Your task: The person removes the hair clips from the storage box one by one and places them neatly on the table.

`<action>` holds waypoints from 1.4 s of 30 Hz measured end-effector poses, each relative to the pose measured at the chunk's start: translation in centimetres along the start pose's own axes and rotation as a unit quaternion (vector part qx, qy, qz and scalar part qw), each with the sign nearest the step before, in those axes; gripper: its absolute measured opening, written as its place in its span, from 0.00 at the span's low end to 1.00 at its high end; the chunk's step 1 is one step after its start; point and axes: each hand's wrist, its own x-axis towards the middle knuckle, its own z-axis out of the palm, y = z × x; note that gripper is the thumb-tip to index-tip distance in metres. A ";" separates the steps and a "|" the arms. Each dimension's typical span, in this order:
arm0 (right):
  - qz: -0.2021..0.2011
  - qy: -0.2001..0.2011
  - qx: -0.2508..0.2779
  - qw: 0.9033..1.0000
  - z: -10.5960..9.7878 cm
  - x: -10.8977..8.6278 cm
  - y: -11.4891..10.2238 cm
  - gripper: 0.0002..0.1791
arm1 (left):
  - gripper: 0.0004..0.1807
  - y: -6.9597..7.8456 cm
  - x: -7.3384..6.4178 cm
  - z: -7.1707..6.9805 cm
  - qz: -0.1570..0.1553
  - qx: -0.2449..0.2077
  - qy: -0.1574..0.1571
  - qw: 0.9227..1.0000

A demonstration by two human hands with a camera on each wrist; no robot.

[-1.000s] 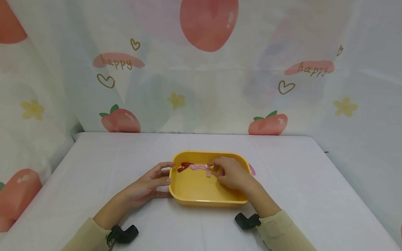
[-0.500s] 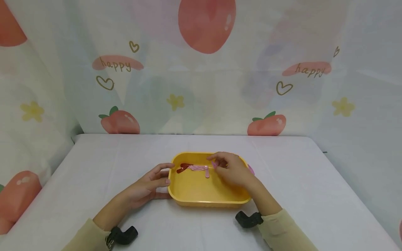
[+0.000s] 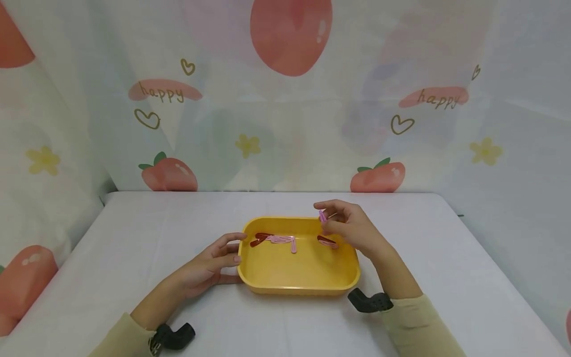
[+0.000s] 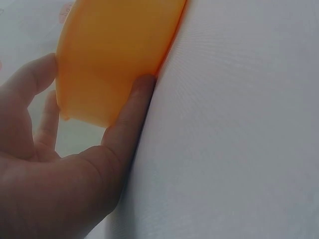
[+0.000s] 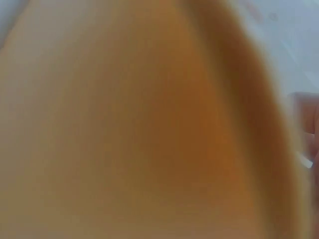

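My left hand [image 3: 205, 265] rests against the left end of a yellow plastic tray [image 3: 285, 272], its extended fingertips touching the rim and side; the left wrist view shows the fingers [image 4: 132, 112] on the tray's outer wall. Over the tray's back right rim, my right hand [image 3: 354, 225] pinches a pink hair clip [image 3: 322, 216] between thumb and fingers. Inside the tray at left lie red hair clips [image 3: 259, 240] and several pink hair clips [image 3: 280, 239] in a row. Below my right hand lie another red clip [image 3: 325, 239] and a pink one [image 3: 331, 245].
A white cloth [image 3: 111, 238] covers the table around the tray. Behind it hangs a printed curtain [image 3: 285, 124]. The right wrist view is mostly filled by the blurred tray [image 5: 124, 124], with part of a hand [image 5: 309, 119] at its right edge.
My right hand has lifted from inside the tray and moved back and right with the pink hair clip. The red and pink clips beneath it have come into sight. My left hand stays put.
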 end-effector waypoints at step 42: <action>0.150 0.033 -0.126 0.980 -6.6 -0.5 5.5 0.20 | 0.31 0.0 0.0 0.1 0.004 0.003 -0.003 1.000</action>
